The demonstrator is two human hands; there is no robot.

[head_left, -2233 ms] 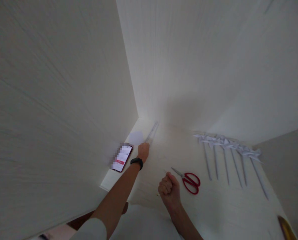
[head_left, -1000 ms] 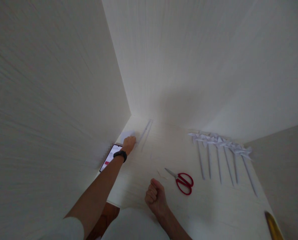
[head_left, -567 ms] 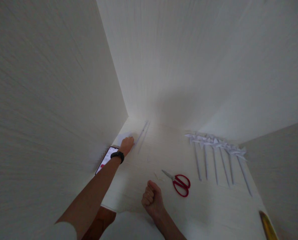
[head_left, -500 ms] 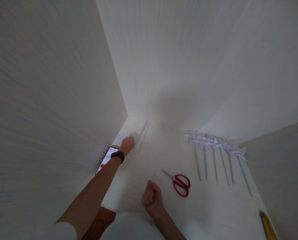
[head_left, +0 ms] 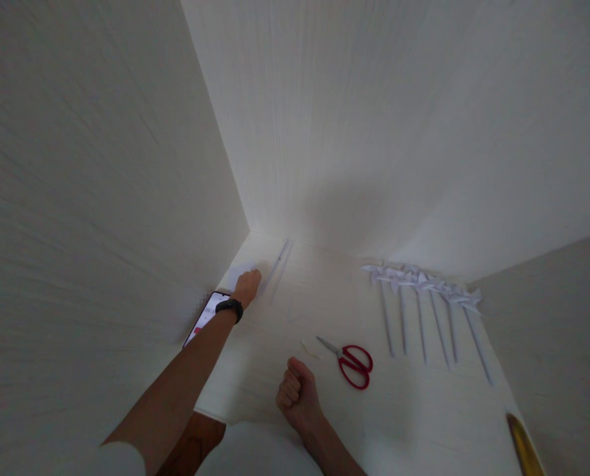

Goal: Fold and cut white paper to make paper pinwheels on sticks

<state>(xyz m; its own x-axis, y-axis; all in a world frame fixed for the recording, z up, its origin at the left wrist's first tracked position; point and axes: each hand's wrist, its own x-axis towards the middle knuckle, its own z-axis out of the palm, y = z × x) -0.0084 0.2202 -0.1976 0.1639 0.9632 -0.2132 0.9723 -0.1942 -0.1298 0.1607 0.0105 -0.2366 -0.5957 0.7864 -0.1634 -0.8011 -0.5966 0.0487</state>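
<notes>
Two hands: left hand [head_left: 248,285] on paper [head_left: 238,274], right hand [head_left: 297,398] fisted

Matt, pale wood-grain table [head_left: 324,311]; white paper pinwheels [head_left: 418,284]; scissors [head_left: 349,360] with glossy red plastic handles and metal blades.

The scissors [head_left: 351,363] have red handles and pale metal blades, and the pinwheels [head_left: 421,291] beside them are white paper on white sticks. The table [head_left: 423,410] is a cream white with faint wood grain. The wristband [head_left: 229,308] is black, and the phone [head_left: 203,318] screen glows white with a red patch.
</notes>
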